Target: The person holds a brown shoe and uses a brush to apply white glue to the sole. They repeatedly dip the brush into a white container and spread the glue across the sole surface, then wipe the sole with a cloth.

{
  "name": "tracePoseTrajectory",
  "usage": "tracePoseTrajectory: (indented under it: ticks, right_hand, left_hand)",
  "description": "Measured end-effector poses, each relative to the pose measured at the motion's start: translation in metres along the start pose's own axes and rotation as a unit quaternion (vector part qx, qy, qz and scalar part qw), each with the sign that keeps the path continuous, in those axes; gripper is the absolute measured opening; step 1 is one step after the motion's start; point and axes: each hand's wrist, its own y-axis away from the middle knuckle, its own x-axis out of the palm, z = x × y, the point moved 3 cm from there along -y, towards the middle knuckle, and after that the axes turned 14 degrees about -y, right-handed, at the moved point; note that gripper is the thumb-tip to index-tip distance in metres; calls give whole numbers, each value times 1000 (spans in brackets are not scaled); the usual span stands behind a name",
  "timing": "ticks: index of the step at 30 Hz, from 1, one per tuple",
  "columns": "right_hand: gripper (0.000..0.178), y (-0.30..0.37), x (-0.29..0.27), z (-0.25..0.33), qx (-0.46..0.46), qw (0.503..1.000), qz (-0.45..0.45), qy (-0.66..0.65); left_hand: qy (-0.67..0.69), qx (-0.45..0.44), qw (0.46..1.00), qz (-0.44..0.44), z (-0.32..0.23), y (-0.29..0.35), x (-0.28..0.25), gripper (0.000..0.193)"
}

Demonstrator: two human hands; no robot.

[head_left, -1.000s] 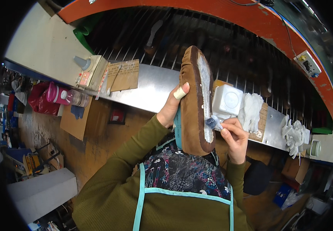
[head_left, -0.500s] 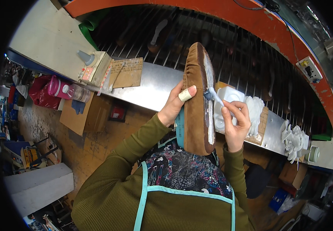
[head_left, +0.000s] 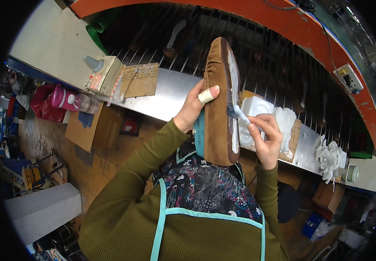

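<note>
A brown suede moccasin (head_left: 216, 130) stands on edge in front of me, toe pointing away and its sole side turned right. White paste coats a strip of the sole. My left hand (head_left: 192, 109) grips the shoe from the left, its thumb wrapped in pale tape and pressed on the suede. A teal shoe last (head_left: 199, 138) shows at the shoe's left side. My right hand (head_left: 268, 141) pinches a small brush (head_left: 242, 115) with a whitish handle. Its dark bristles touch the sole's edge near mid-length.
Beyond the shoe runs a metal ledge (head_left: 175, 93) before a rack of rods under an orange frame (head_left: 362, 102). A white plastic container (head_left: 257, 108) and white crumpled cloths (head_left: 285, 122) sit behind my right hand. Cardboard (head_left: 141, 80) and a control box (head_left: 105, 76) lie left.
The shoe has moved slightly away and left with my left hand. The brush has slid along the sole's edge toward the heel, its bristles now nearer the suede side.
</note>
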Motion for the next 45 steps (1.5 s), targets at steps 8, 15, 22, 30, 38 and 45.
tracePoseTrajectory:
  ticks: [8,15,22,30,38,45]
  right_hand:
    - [16,29,-4,-1,37,999,7,-14]
    - [17,45,-13,0,39,999,11,-10]
    - [17,45,-21,7,12,999,17,33]
    - [19,28,-28,25,-33,996,41,78]
    - [19,5,-30,39,-73,991,91,71]
    - [19,-22,-22,43,-93,980,172,42]
  left_hand:
    - [-19,-12,1000,-11,9,-9,-9,69]
    - [-21,-41,999,-2,12,-18,-8,63]
    - [15,-100,995,22,25,-30,-7,68]
    - [40,-171,983,57,26,-32,12,80]
    - [135,-247,954,103,41,-27,25,67]
    - [-19,-151,945,290,81,-15,31,46]
